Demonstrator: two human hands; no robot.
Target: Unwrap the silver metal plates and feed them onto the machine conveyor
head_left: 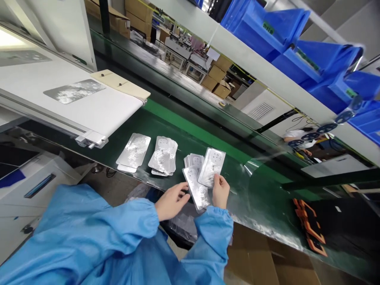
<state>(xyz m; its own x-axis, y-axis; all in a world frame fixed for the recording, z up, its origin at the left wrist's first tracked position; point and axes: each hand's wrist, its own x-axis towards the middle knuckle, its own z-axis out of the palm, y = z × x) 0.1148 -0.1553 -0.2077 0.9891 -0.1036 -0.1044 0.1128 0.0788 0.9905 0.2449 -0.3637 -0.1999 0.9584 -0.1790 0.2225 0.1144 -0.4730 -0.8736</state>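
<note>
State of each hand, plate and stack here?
left hand: fingers touching a silver plate's edge.
right hand: gripping an upper silver plate.
lower silver plate: tilted, off the belt.
upper silver plate: raised, tilted.
two plate stacks: lying flat on green belt.
blue bins: shelved.

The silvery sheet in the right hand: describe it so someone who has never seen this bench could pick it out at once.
Start at the dark green conveyor belt running across the view. Near its front edge lie stacks of silvery sheets; to their right, both hands meet. The silvery sheet in question is the one the right hand lifts by its lower edge, tilted up off the belt, not lying flat.
</note>
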